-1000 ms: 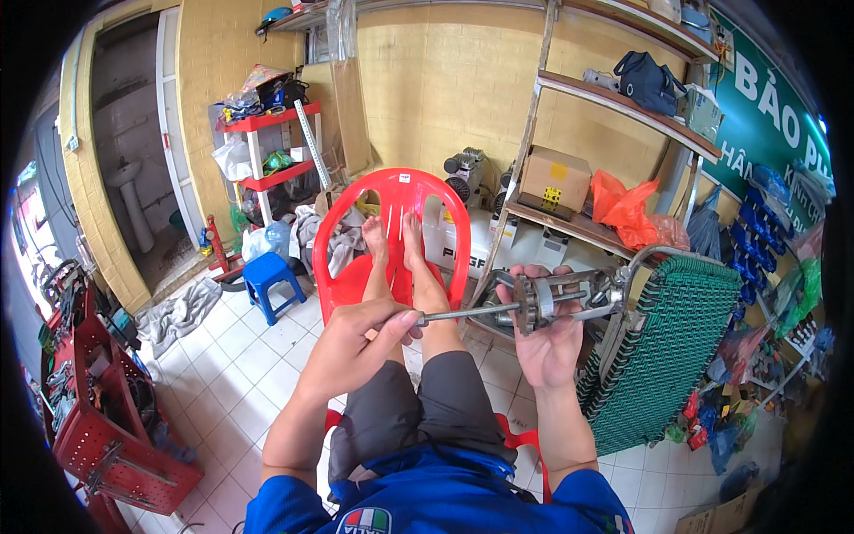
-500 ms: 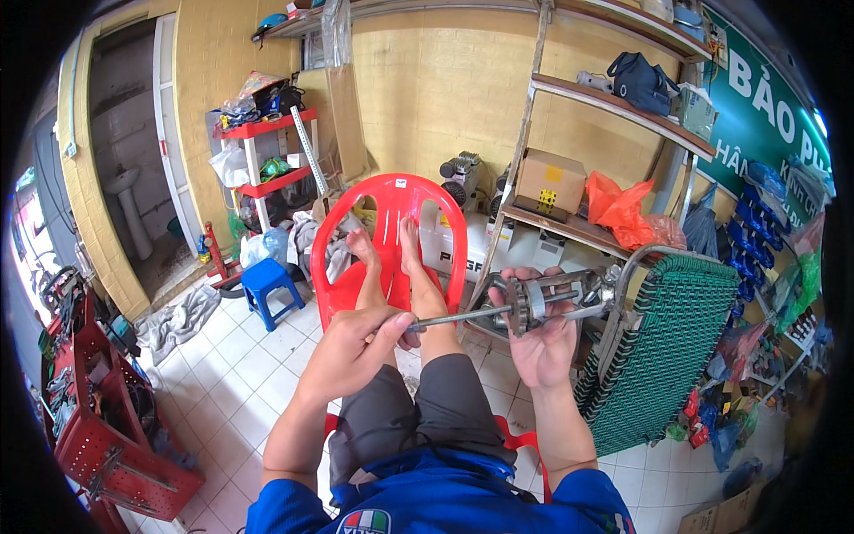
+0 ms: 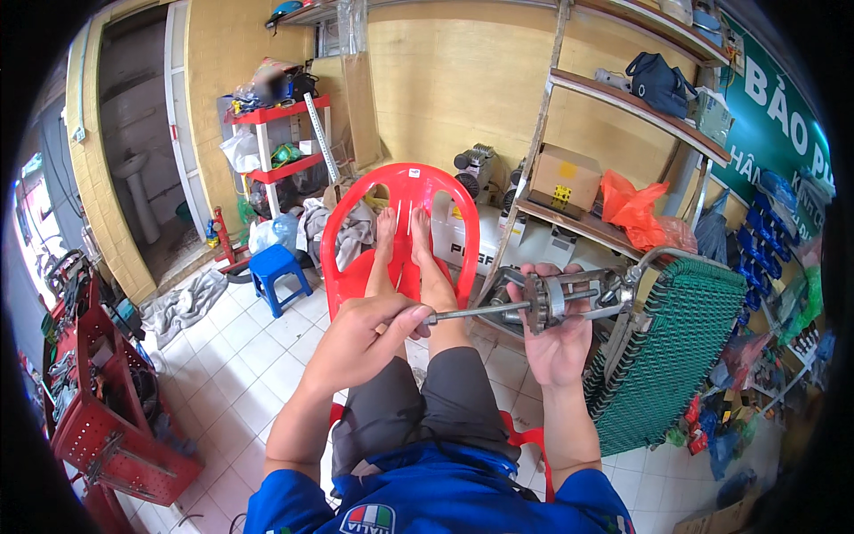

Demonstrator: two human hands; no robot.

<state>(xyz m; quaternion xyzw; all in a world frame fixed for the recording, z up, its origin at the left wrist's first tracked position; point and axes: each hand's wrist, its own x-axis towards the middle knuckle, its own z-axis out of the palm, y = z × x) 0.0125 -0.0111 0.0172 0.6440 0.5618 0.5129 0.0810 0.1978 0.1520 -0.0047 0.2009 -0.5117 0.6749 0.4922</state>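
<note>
My left hand (image 3: 378,331) is closed round the near end of a slim grey metal rod (image 3: 476,311), so that end is mostly hidden in the fist. Its far end meets a metal mechanical part (image 3: 553,301) with a toothed, gear-like ring and an open, frame-like body. From beneath, my right hand (image 3: 560,349) cradles this part, palm up, with fingers showing behind the ring. Whether the rod is fixed to the part or only touches it, I cannot tell. Both hands are above my lap.
My bare feet rest on a red plastic chair (image 3: 335,258) ahead. A green woven folding bed (image 3: 672,347) stands close to my right hand. To the left are a blue stool (image 3: 277,274) and a red tool cart (image 3: 124,436). Shelves (image 3: 623,102) hold a box and bags.
The view has shifted slightly, moving the room and hands a little to the right in the picture. Both hands keep their hold, and the rod still meets the metal part.
</note>
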